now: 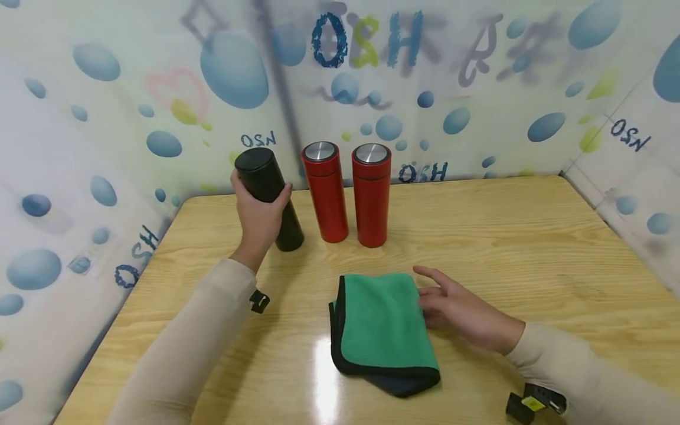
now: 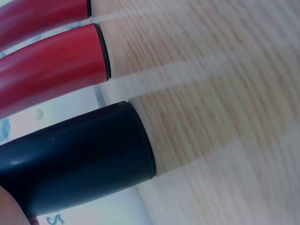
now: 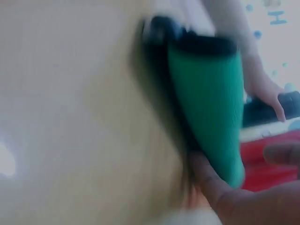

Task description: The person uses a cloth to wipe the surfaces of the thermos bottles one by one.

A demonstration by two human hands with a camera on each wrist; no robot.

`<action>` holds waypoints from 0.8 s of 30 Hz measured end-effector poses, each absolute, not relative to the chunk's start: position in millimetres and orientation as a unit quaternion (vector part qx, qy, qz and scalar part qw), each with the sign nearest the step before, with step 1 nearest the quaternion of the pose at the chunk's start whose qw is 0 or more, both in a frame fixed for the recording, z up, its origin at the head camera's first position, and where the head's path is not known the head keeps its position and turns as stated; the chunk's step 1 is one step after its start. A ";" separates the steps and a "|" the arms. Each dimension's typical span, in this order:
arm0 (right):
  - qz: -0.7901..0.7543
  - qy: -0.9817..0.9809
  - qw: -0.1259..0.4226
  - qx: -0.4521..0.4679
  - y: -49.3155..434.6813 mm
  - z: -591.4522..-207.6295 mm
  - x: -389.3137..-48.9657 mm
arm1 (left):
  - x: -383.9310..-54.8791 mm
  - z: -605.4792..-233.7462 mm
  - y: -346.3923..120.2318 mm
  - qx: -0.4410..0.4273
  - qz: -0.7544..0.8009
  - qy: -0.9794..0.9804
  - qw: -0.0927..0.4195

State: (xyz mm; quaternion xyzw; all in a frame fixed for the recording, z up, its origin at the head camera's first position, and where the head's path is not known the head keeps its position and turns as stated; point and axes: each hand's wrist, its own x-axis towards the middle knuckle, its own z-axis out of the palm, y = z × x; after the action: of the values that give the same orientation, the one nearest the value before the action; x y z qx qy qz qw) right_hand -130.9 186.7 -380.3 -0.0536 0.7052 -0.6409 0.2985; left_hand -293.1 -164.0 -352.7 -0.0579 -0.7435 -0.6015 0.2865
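Note:
My left hand [image 1: 259,221] grips a black thermos bottle [image 1: 289,227] around its upper part. The bottle stands on the table, seeming a little tilted in the head view; its base [image 2: 140,140] shows up close in the left wrist view. My right hand [image 1: 467,313] is at the right edge of a folded green cloth [image 1: 385,321] with black trim and a dark underside. One finger [image 3: 208,176] touches the cloth's edge in the blurred right wrist view, while another digit stands apart from it. Some right fingertips are hidden by the cloth.
Two red thermos bottles with silver-topped lids, a left one [image 1: 326,200] and a right one [image 1: 372,203], stand upright to the right of the black one. The wooden table [image 1: 504,236] meets a patterned wall [image 1: 467,147] behind them. Light glares on the tabletop near the cloth.

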 end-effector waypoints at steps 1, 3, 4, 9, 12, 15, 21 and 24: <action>-0.615 0.732 0.282 -0.074 189.9 -378.3 -134.1 | -294.3 -352.1 -164.4 -0.058 -0.599 -0.747 0.283; -0.542 0.798 0.234 -0.116 194.8 -374.3 -140.2 | -296.5 -351.1 -165.2 -0.054 -0.593 -0.755 0.274; -0.505 0.826 0.209 -0.136 196.7 -372.4 -142.9 | -297.5 -350.4 -165.8 -0.050 -0.589 -0.761 0.268; -0.331 0.919 0.078 -0.198 199.3 -364.8 -152.6 | -288.9 -345.1 -165.8 -0.035 -0.512 -0.809 0.287; -0.253 0.946 0.014 -0.203 196.4 -362.2 -157.5 | -267.3 -337.1 -159.4 -0.048 -0.405 -0.847 0.341; -0.178 0.962 -0.038 -0.202 191.4 -363.0 -163.9 | -236.2 -327.5 -146.8 -0.098 -0.285 -0.887 0.351; -0.060 0.977 -0.089 -0.185 182.3 -371.6 -172.6 | -181.9 -332.0 -101.9 -0.181 -0.113 -0.969 0.127; -0.045 0.977 -0.098 -0.186 179.0 -374.4 -172.8 | -170.9 -341.1 -85.5 -0.191 -0.069 -0.977 0.066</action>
State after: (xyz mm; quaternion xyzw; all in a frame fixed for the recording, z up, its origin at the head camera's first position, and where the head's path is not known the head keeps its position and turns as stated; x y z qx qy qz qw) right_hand -172.8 179.0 -374.4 -0.1858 0.9767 -0.0450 -0.0978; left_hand -170.9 -85.5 -341.1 -0.1909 -0.9769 -0.0690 0.0661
